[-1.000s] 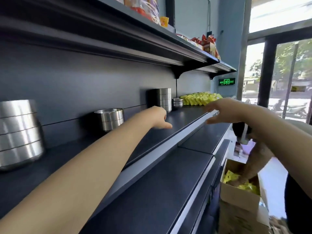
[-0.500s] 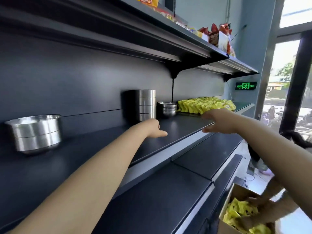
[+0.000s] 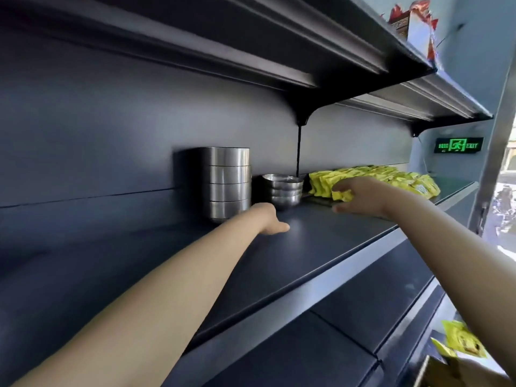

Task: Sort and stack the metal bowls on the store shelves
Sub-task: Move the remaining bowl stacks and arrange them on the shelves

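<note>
Two hands out over the dark shelf, both empty. Left hand low over the shelf top, fingers curled loosely under, thumb jutting right, gripping nothing; now right at the foot of the tall bowl stack, nearer than half a second back, when a clear gap of shelf lay between. Right hand spread palm down, fingers loose and open, holding nothing; reaching over the near end of the yellow packets, fingertips just above them, where a moment ago still short of them at the shelf's front edge. Cannot tell whether actually touching.

Out from the hands: tall stack of four straight-sided metal bowls, upright against the back panel. Just beside it on the right, a short stack of small rounded bowls, three or so nested, below the black shelf bracket. Both stacks unmoved, only larger and closer in view. Gone from sight: the pair of bowls further left on the shelf, visible earlier. Packets lined up along the shelf to the right of the small bowls.

Further out: upper shelf overhead with red snack packs at its edge, green exit sign on the far wall, more yellow packets low at bottom right.
</note>
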`<state>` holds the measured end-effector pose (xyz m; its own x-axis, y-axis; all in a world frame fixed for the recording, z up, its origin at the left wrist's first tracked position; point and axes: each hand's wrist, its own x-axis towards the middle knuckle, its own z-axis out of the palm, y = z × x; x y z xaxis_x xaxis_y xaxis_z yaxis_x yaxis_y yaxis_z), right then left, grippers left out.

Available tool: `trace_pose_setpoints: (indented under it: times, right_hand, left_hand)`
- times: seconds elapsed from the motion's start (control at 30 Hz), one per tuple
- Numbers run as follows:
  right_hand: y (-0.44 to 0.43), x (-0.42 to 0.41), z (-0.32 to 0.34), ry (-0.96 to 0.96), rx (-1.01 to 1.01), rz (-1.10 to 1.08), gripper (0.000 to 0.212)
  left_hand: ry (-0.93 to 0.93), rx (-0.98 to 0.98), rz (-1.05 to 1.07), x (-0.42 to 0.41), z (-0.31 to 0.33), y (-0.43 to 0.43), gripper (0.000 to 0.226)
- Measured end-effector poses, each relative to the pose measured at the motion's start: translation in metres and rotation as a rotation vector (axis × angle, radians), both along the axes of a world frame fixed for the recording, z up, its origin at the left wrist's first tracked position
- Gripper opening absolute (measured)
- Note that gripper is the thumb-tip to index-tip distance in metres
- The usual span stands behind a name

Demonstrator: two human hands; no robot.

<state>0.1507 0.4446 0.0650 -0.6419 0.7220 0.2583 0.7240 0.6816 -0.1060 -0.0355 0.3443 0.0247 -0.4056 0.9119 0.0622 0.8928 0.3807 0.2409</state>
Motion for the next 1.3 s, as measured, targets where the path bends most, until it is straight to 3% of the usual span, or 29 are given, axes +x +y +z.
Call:
trace_pose_setpoints:
  times: [0.23, 0.4, 0.5, 0.6, 0.7, 0.8, 0.9, 1.03, 1.2, 1.3]
  right_hand:
    - [0.084, -0.039, -0.004, 0.084, -0.068, 0.099, 0.067]
    - [0.152, -0.079, -0.017, 0.232, -0.223, 0.31, 0.067]
    - [0.185, -0.1, -0.02, 0.333, -0.373, 0.422, 0.071]
    - [0.219, -0.12, -0.027, 0.417, -0.538, 0.543, 0.089]
    - [0.231, -0.131, -0.028, 0.408, -0.637, 0.651, 0.056]
    - [0.241, -0.135, -0.03, 0.419, -0.726, 0.755, 0.03]
    - [0.243, -0.136, -0.035, 0.479, -0.796, 0.827, 0.02]
    - [0.249, -0.134, -0.04, 0.531, -0.84, 0.864, 0.027]
    - [0.253, -0.134, -0.044, 0.442, -0.805, 0.865, 0.079]
    - [0.253, -0.134, -0.043, 0.463, -0.793, 0.879, 0.063]
  left_hand:
    - [-0.109, 0.084, 0.134, -0.01, -0.005, 0.061, 0.064]
    - [-0.466, 0.227, 0.327, -0.019, -0.027, 0.109, 0.112]
    - [-0.541, 0.345, 0.408, -0.027, -0.033, 0.135, 0.12]
    - [-0.579, 0.442, 0.431, -0.037, -0.034, 0.155, 0.121]
    - [-0.576, 0.518, 0.415, -0.045, -0.043, 0.167, 0.118]
    - [-0.576, 0.564, 0.393, -0.052, -0.05, 0.171, 0.095]
    - [-0.582, 0.605, 0.383, -0.052, -0.05, 0.169, 0.079]
    - [-0.579, 0.605, 0.382, -0.05, -0.051, 0.167, 0.075]
    - [-0.577, 0.618, 0.374, -0.049, -0.052, 0.165, 0.077]
    - [-0.584, 0.612, 0.36, -0.049, -0.052, 0.164, 0.073]
